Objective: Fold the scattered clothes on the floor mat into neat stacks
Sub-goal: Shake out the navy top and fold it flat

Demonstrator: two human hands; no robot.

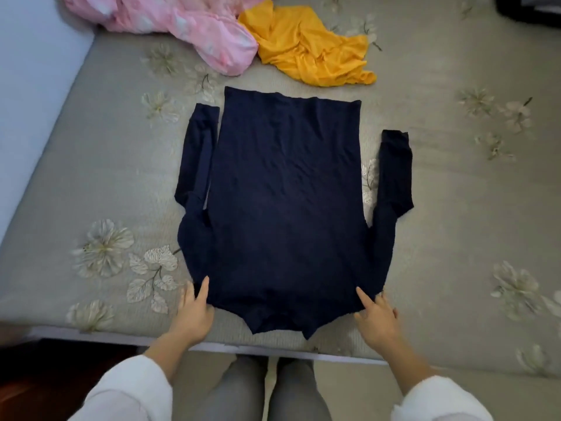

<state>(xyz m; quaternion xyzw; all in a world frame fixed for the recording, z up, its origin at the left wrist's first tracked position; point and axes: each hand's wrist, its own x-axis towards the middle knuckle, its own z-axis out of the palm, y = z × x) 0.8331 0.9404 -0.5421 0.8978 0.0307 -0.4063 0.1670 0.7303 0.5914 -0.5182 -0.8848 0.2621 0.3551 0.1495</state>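
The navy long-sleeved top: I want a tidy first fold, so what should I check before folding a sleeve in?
1. Navy long-sleeved top spread flat on the grey floral mat: ok, only light creases.
2. Both sleeves lie free beside the body: ok.
3. Left hand at the near shoulder, fingers on the fabric: ok.
4. Right hand at the other shoulder: ok.
5. Pink crumpled garment and yellow crumpled garment clear of the top: ok, apart at the far end.
6. Neck end inside the mat's near edge: ok, but close.
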